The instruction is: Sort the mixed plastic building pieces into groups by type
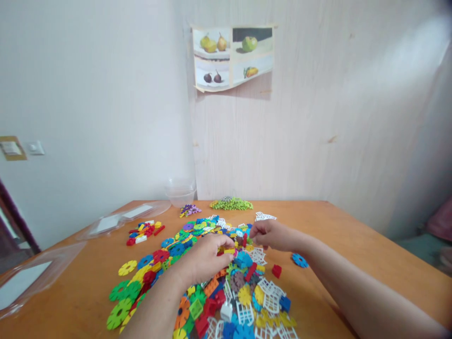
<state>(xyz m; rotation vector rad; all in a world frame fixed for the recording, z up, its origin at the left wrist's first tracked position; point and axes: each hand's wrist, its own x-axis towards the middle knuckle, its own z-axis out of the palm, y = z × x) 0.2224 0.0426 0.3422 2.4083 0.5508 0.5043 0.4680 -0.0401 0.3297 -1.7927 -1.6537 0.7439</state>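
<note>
My left hand (208,254) is over the middle of a large heap of mixed plastic toy pieces, its fingers curled and its thumb below them. A small yellow block (229,251) shows between thumb and fingertips. Just beyond the heap's right side, my right hand (266,234) has its fingers bent and drawn together; whatever they pinch is hidden. A red block (245,240) stands close to its fingertips. Around the hands are notched flower discs, building blocks, a light-blue piece (243,259) and white lattice pieces (244,313).
Small sorted piles lie farther back: mixed blocks (141,231), purple pieces (189,210) and green pieces (231,204). A clear tub (180,192) stands by the wall. Clear plastic lids (106,225) line the left edge. A blue disc (300,260) and a red block (276,270) lie at right.
</note>
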